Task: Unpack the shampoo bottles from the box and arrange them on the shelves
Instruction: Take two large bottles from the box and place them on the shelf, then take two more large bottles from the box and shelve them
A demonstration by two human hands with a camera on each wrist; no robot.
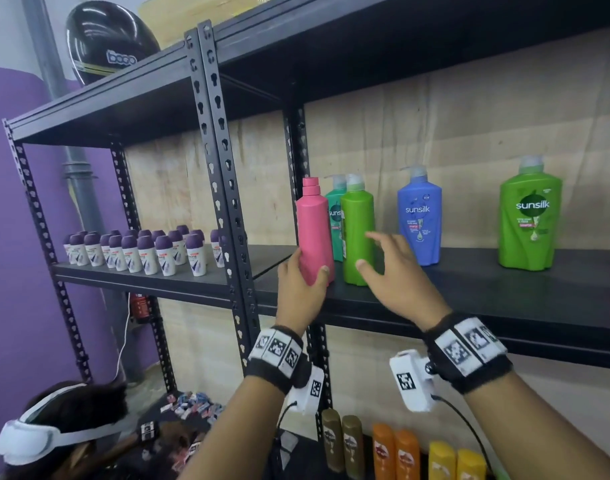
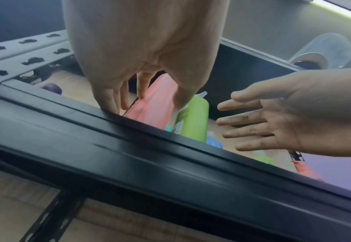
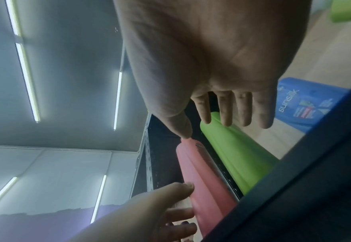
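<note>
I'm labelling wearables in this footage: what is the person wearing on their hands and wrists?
Both hands are bare. The left wrist and right wrist each carry a black fabric band set with white squares printed with black fiducial patterns. A white box camera bearing another such marker hangs under each wrist, trailing a thin black cable. No sleeves show.

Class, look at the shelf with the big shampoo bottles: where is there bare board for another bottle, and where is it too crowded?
Bare board lies between the blue bottle and the far green bottle, and along the shelf front edge. The left end is crowded: the pink bottle gripped by the left hand, the teal bottle and the near green bottle stand packed together, with the right hand open beside them.
</note>
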